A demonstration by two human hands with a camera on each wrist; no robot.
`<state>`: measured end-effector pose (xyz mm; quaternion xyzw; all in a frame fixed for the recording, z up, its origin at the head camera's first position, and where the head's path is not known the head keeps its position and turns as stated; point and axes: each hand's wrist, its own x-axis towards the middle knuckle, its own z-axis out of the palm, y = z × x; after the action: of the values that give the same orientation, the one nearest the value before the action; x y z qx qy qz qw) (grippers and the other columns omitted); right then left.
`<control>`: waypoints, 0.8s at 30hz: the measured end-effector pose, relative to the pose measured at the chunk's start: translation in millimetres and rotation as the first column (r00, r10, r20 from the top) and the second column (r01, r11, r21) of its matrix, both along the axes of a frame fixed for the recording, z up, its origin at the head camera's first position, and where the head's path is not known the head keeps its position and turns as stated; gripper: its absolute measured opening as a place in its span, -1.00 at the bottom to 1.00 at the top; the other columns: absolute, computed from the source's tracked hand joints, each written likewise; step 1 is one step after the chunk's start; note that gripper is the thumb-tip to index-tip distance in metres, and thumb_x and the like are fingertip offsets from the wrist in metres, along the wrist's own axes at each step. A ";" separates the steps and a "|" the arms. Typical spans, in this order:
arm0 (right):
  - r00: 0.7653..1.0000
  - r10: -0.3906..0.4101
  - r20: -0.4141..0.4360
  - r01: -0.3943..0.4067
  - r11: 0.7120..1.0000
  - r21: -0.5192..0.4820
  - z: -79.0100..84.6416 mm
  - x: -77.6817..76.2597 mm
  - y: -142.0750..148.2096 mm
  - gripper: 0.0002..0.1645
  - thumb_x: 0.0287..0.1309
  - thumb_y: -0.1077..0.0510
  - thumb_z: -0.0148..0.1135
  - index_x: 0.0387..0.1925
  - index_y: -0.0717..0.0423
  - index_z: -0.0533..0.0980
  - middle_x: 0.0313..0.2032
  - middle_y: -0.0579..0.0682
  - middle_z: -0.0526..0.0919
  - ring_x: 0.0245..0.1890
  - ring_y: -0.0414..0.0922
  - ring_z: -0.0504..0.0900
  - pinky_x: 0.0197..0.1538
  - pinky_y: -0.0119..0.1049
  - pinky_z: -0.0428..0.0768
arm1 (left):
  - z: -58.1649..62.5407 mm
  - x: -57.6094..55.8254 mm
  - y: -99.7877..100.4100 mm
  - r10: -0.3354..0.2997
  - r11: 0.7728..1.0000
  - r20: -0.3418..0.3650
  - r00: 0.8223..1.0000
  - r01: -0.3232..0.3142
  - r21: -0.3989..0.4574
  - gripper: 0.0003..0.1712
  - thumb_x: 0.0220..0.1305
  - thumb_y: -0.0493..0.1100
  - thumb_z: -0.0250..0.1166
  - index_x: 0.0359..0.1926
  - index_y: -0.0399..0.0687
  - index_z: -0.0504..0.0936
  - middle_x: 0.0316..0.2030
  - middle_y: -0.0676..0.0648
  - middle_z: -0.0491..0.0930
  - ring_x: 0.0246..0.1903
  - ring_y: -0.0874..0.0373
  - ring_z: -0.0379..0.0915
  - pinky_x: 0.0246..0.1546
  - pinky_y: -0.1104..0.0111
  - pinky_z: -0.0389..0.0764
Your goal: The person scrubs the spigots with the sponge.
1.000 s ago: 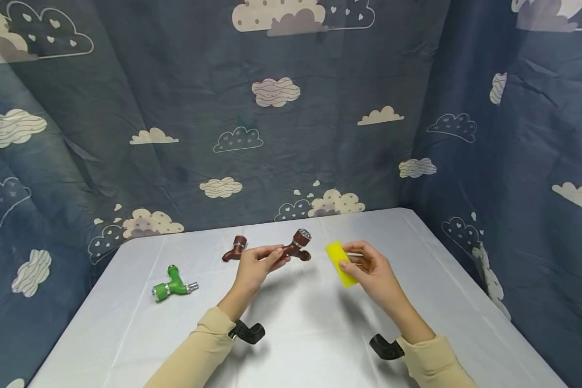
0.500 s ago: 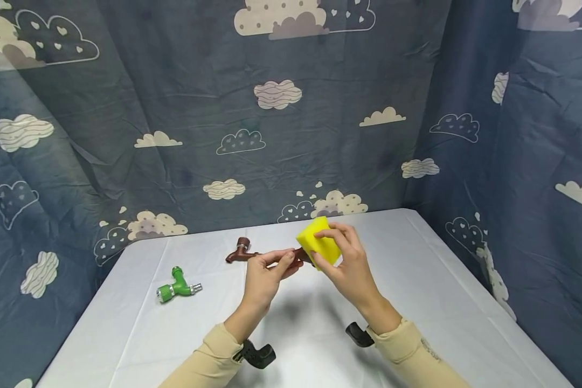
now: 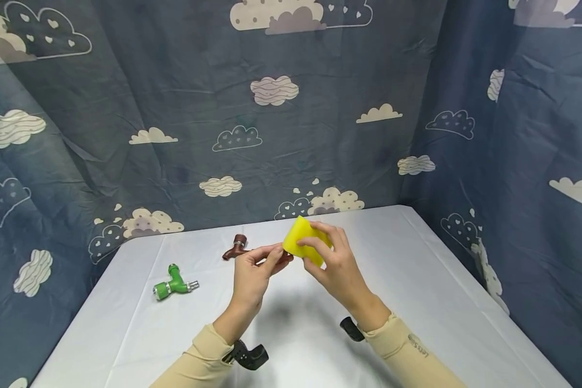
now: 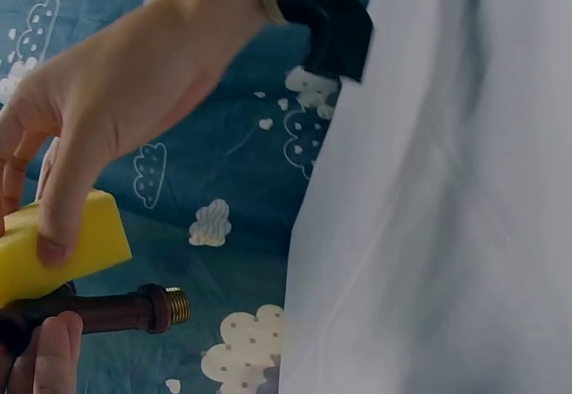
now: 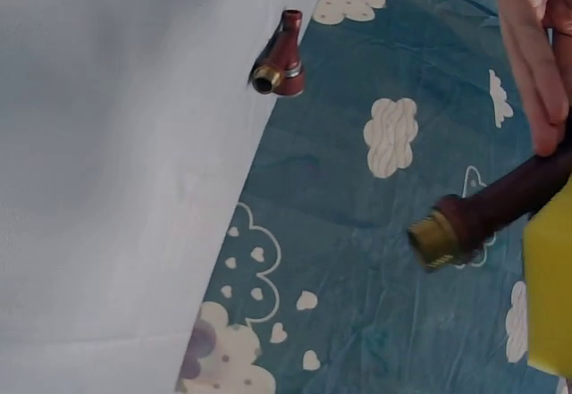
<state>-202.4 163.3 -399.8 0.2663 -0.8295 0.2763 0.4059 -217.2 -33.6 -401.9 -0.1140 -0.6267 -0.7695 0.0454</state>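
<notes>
Above the table, my left hand [image 3: 254, 269] pinches a dark red-brown faucet [image 4: 112, 314] with a brass threaded end; in the head view the sponge and fingers hide most of it. My right hand [image 3: 337, 269] grips a yellow sponge [image 3: 306, 237] between thumb and fingers, against the faucet's body. In the right wrist view, the faucet's brass thread [image 5: 433, 240] points left and the sponge shows only at the right edge. Left fingertips [image 4: 55, 349] curl round the faucet in the left wrist view.
A second red-brown faucet [image 3: 235, 248] lies on the white-covered table [image 3: 140, 345], behind the left hand. To its front left lies a green faucet [image 3: 174, 284] with metal ends. A dark blue cloud-patterned curtain [image 3: 184, 97] surrounds the table's back and sides.
My right hand has brought the sponge leftward and up from beside the faucet onto it, then further left along it. My left hand keeps hold of the faucet in about the same place.
</notes>
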 end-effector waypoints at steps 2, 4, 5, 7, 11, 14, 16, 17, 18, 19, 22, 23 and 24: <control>1.000 0.006 -0.031 -0.006 1.000 0.010 -1.3 -0.4 0.0 -0.48 -0.02 0.40 0.65 -0.01 0.03 0.70 0.29 0.22 0.55 0.22 0.23 0.51 0.14 0.05 0.83 | 0.9 0.4 -0.9 0.000 1.000 0.019 1.000 -0.001 0.016 -0.72 0.46 -0.30 0.41 0.06 -0.44 0.76 -0.05 -0.31 0.82 -0.17 0.05 0.87 -0.04 0.23 0.85; 0.999 0.015 -0.048 -0.014 1.000 0.009 -3.1 -0.9 0.7 -0.46 -0.05 0.41 0.65 -0.01 0.03 0.69 0.28 0.23 0.55 0.21 0.23 0.51 0.12 0.06 0.83 | 1.9 0.4 -1.4 -0.002 0.999 0.040 0.999 0.000 0.038 -0.70 0.47 -0.29 0.40 0.08 -0.46 0.74 -0.03 -0.30 0.82 -0.19 0.07 0.87 -0.04 0.24 0.85; 0.998 0.018 -0.052 -0.018 1.000 0.008 -4.0 -1.0 1.1 -0.46 -0.06 0.42 0.65 -0.01 0.03 0.69 0.28 0.23 0.55 0.21 0.23 0.51 0.12 0.06 0.83 | 2.8 0.4 -1.7 -0.002 0.999 0.046 0.999 0.000 0.052 -0.70 0.47 -0.29 0.39 0.08 -0.47 0.74 -0.02 -0.29 0.81 -0.19 0.07 0.87 -0.05 0.24 0.85; 0.998 0.026 -0.057 -0.026 1.000 0.003 -5.9 -1.4 2.2 -0.46 -0.07 0.43 0.64 -0.02 0.03 0.69 0.27 0.23 0.55 0.22 0.24 0.51 0.11 0.08 0.83 | 4.4 -0.1 -2.6 -0.006 0.997 0.053 0.999 0.001 0.081 -0.68 0.48 -0.30 0.39 0.10 -0.50 0.72 -0.01 -0.29 0.81 -0.18 0.08 0.87 -0.05 0.26 0.85; 0.998 0.023 -0.064 -0.023 1.000 -0.002 -8.4 -2.1 5.6 -0.45 -0.08 0.44 0.63 -0.03 0.04 0.67 0.27 0.25 0.53 0.22 0.24 0.51 0.08 0.08 0.84 | 11.2 -0.9 -4.9 -0.031 0.991 0.049 0.998 0.024 0.135 -0.65 0.50 -0.30 0.36 0.13 -0.54 0.68 0.01 -0.26 0.81 -0.15 0.10 0.86 -0.03 0.28 0.85; 0.998 0.003 -0.061 -0.003 1.000 -0.006 -9.0 -3.3 9.1 -0.45 -0.07 0.43 0.64 -0.02 0.04 0.65 0.26 0.25 0.52 0.22 0.24 0.51 0.06 0.07 0.85 | 17.8 -1.4 -6.4 -0.048 0.983 0.045 0.998 0.040 0.182 -0.64 0.51 -0.31 0.35 0.15 -0.56 0.66 -0.02 -0.21 0.83 -0.15 0.10 0.86 -0.01 0.26 0.84; 0.998 -0.010 -0.054 0.009 1.000 -0.017 -10.1 -5.0 11.8 -0.44 -0.07 0.43 0.63 -0.01 0.06 0.64 0.25 0.25 0.52 0.22 0.24 0.51 0.06 0.06 0.86 | 22.6 -1.0 -7.4 -0.058 0.975 0.041 0.997 0.047 0.215 -0.65 0.51 -0.32 0.34 0.16 -0.55 0.66 -0.03 -0.17 0.83 -0.16 0.09 0.86 0.01 0.24 0.84; 0.999 -0.015 -0.050 0.014 1.000 -0.024 -10.9 -5.9 13.2 -0.43 -0.07 0.43 0.63 -0.01 0.06 0.63 0.26 0.26 0.52 0.23 0.24 0.52 0.06 0.06 0.86 | 24.5 -0.7 -7.7 -0.063 0.971 0.041 0.997 0.052 0.234 -0.67 0.51 -0.34 0.33 0.15 -0.54 0.66 -0.04 -0.15 0.84 -0.16 0.08 0.86 0.02 0.23 0.84; 0.999 -0.020 -0.044 0.018 0.999 -0.033 -11.8 -6.7 14.5 -0.43 -0.07 0.44 0.63 -0.01 0.07 0.62 0.26 0.27 0.51 0.24 0.25 0.52 0.07 0.07 0.85 | 26.3 -0.3 -8.0 -0.070 0.966 0.036 0.997 0.058 0.250 -0.69 0.51 -0.35 0.32 0.14 -0.52 0.68 -0.05 -0.15 0.84 -0.17 0.06 0.87 0.03 0.22 0.84; 0.999 -0.022 -0.038 0.020 0.999 -0.044 -12.7 -7.5 15.6 -0.42 -0.07 0.44 0.63 0.00 0.08 0.61 0.26 0.27 0.50 0.25 0.25 0.52 0.08 0.08 0.85 | 27.9 0.4 -8.3 -0.076 0.962 0.035 0.996 0.064 0.267 -0.72 0.51 -0.37 0.31 0.13 -0.49 0.69 -0.05 -0.13 0.85 -0.17 0.05 0.87 0.03 0.21 0.84; 1.000 -0.022 -0.017 0.021 0.997 -0.079 -14.0 -9.6 18.0 -0.41 -0.06 0.45 0.62 0.01 0.10 0.59 0.27 0.29 0.47 0.26 0.26 0.54 0.12 0.11 0.83 | 30.5 1.9 -8.7 -0.089 0.952 0.026 0.996 0.077 0.296 -0.77 0.51 -0.37 0.31 0.08 -0.42 0.73 -0.06 -0.13 0.85 -0.17 0.04 0.87 0.05 0.19 0.83; 1.000 -0.020 -0.008 0.019 0.995 -0.094 -14.1 -9.9 18.3 -0.42 -0.06 0.45 0.61 0.01 0.11 0.59 0.27 0.29 0.47 0.27 0.27 0.55 0.14 0.12 0.82 | 30.9 2.4 -8.7 -0.091 0.948 0.026 0.995 0.079 0.307 -0.78 0.51 -0.36 0.31 0.07 -0.39 0.75 -0.06 -0.13 0.85 -0.17 0.04 0.87 0.06 0.19 0.83; 1.000 -0.015 0.003 0.016 0.993 -0.115 -13.8 -10.2 18.2 -0.42 -0.04 0.45 0.60 0.02 0.12 0.58 0.27 0.29 0.46 0.28 0.27 0.55 0.15 0.13 0.82 | 31.2 2.9 -8.9 -0.094 0.944 0.028 0.995 0.081 0.319 -0.79 0.51 -0.36 0.31 0.05 -0.36 0.76 -0.06 -0.14 0.85 -0.17 0.04 0.87 0.07 0.19 0.83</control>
<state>-212.6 181.5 -413.7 0.2359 -0.8145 0.3206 0.4220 -214.4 -42.5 -370.7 -0.1166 -0.4897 -0.8639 0.0156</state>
